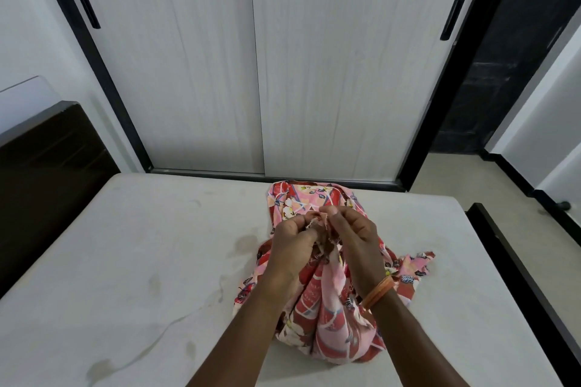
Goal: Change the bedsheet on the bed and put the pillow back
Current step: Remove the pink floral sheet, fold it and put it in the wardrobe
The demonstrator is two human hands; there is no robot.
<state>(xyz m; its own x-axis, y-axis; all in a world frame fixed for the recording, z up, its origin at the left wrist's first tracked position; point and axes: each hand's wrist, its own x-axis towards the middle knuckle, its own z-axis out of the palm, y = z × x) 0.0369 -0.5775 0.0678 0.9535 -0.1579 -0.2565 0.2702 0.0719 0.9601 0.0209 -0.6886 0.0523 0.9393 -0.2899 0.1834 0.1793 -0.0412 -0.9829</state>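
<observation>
Wardrobe [257, 56] with white sliding doors stands beyond the grip, doors shut. Bare mattress [125, 261] lies under the grip, stained to its left. Dark headboard [47, 166] far left of the grip. Bedsheet [327, 317], pink-red floral, bunched on the mattress, most of it hanging below the grip, a folded part just beyond it. Left hand [290, 243] and right hand [355, 237] both pinch one sheet edge, fingertips nearly touching. Orange bangles [379, 291] on right wrist.
</observation>
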